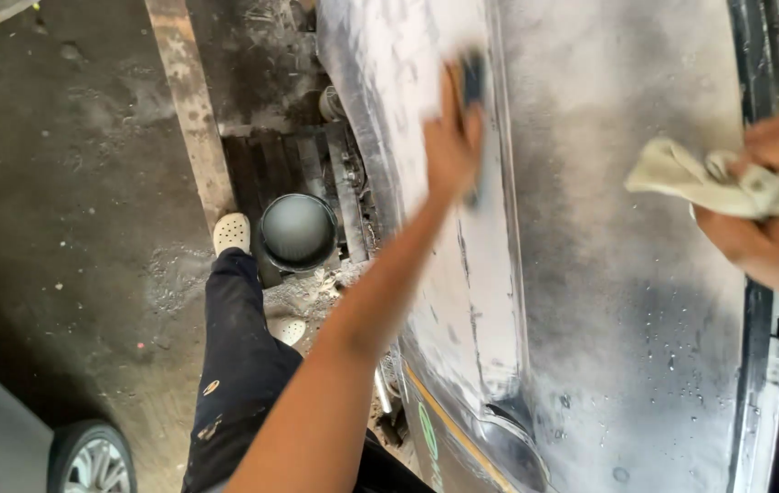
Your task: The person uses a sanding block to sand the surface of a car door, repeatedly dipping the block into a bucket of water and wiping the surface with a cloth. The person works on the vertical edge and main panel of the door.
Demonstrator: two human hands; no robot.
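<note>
On the dusty grey panel (627,274), the left hand (451,137) stretches out, fingers pressing a dark sanding block (473,87) flat; the right hand (777,215) clutches a crumpled cream rag (704,178) at the panel's edge.

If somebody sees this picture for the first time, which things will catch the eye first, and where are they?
The big car body panel, sanded dull grey and white and speckled with water drops, fills the right half. The left hand presses a dark sanding block on it near the top centre, while the right hand grips a pale cloth at the right edge. A dark round bucket stands on the floor below.
</note>
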